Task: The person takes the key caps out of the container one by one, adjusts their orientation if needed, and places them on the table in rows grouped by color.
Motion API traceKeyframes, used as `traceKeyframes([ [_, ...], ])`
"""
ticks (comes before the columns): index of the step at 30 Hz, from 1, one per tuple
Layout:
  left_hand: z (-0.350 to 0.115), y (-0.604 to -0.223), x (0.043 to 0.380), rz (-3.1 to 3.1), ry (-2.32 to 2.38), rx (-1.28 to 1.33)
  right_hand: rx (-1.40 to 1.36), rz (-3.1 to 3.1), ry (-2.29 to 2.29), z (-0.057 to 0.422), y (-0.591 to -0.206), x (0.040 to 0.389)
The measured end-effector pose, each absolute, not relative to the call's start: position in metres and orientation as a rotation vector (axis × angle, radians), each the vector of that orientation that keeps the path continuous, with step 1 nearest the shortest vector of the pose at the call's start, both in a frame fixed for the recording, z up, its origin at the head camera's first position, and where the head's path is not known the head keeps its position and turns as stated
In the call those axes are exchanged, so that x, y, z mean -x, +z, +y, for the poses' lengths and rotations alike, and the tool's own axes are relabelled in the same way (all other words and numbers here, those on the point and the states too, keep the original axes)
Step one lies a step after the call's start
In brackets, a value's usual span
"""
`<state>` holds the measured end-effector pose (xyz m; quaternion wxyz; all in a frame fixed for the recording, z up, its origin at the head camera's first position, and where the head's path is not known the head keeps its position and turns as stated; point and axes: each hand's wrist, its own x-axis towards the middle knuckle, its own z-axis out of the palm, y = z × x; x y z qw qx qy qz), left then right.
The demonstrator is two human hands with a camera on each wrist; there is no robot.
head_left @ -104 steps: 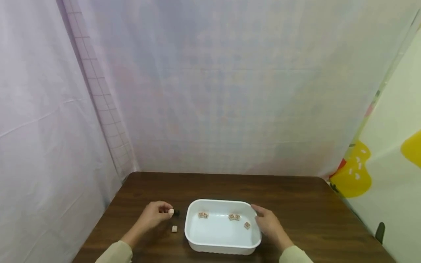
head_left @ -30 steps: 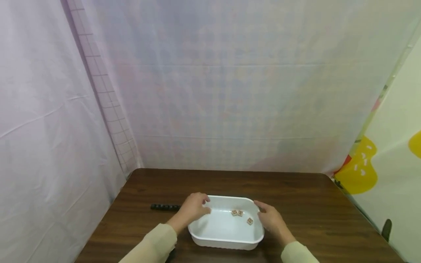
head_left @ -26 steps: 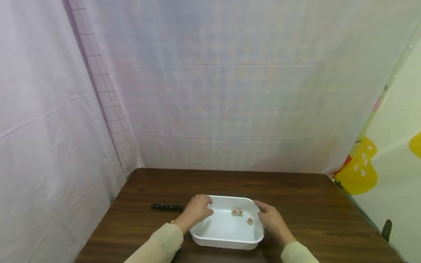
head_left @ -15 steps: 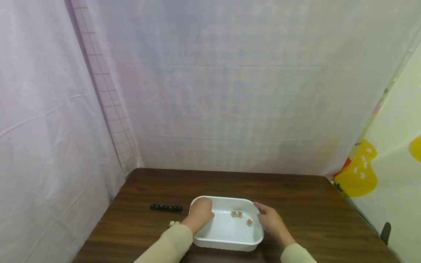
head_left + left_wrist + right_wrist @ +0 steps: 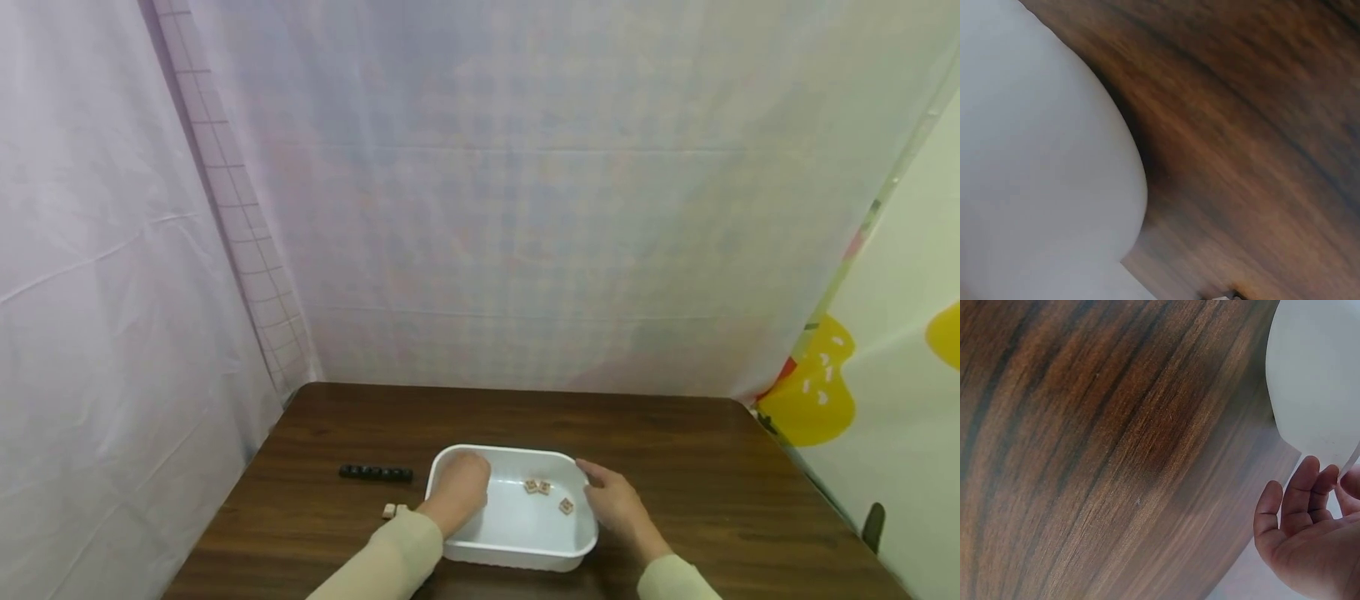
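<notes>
A white plastic basin (image 5: 517,557) stands on the brown table. In its right half lie several small beige keycap-like pieces (image 5: 543,488) with brown marks. My left hand (image 5: 461,487) reaches down inside the basin's left end, its back towards the head camera; its fingertips and anything between them are hidden. At the basin's right end my right hand (image 5: 617,502) holds the rim, thumb on top. The right wrist view shows the curled fingers of that hand (image 5: 1310,540) at the basin's edge. Only the basin's pale outer wall (image 5: 1054,156) fills the left wrist view's left side.
Left of the basin lies a black segmented strip (image 5: 375,472). Two beige pieces (image 5: 389,511) sit beside the left sleeve (image 5: 393,554), partly covered by it. A dark thing shows under that sleeve. Pale curtains (image 5: 510,208) hang behind the table (image 5: 660,433).
My left hand was pinching a beige piece by the black strip; it has since moved right and down into the basin. Two beige pieces beside its sleeve have come into view. My right hand stays put.
</notes>
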<state>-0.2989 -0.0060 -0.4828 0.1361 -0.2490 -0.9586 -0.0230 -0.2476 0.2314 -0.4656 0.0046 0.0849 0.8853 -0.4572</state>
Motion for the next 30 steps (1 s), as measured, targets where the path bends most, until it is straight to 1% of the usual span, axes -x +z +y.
traceKeyframes([
  [7,-0.006,-0.479,0.295,-2.830,-0.162,0.731,-0.264,2.797,-1.413,0.231,-0.466,0.248],
  [21,-0.005,-0.479,0.302,-2.909,-0.220,0.745,-0.267,2.761,-1.442,0.232,-0.466,0.247],
  [30,-0.009,-0.479,0.307,-2.806,-0.723,0.812,-0.237,2.798,-1.458,0.231,-0.466,0.247],
])
